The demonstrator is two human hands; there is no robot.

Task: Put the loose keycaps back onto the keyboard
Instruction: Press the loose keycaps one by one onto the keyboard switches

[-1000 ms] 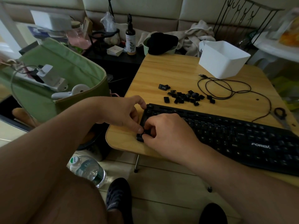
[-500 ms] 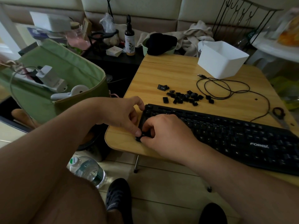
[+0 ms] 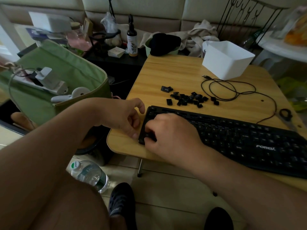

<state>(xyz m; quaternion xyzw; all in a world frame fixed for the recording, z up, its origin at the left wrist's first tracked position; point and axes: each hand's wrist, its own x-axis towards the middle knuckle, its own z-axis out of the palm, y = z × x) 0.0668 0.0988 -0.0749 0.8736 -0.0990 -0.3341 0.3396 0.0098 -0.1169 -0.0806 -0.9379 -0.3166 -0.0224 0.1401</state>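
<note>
Both hands crowd the keyboard's left end. The right hand has its fingers curled down over the bottom-left corner keys; any grip is hidden. The left hand, loosely curled and empty, has drawn back slightly. Loose keycaps lie behind the keyboard.

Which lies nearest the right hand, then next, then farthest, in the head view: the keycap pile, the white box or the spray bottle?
From the right hand:
1. Keycap pile, just beyond the keyboard.
2. White box, far right of the table.
3. Spray bottle, off the table, far left.
</note>
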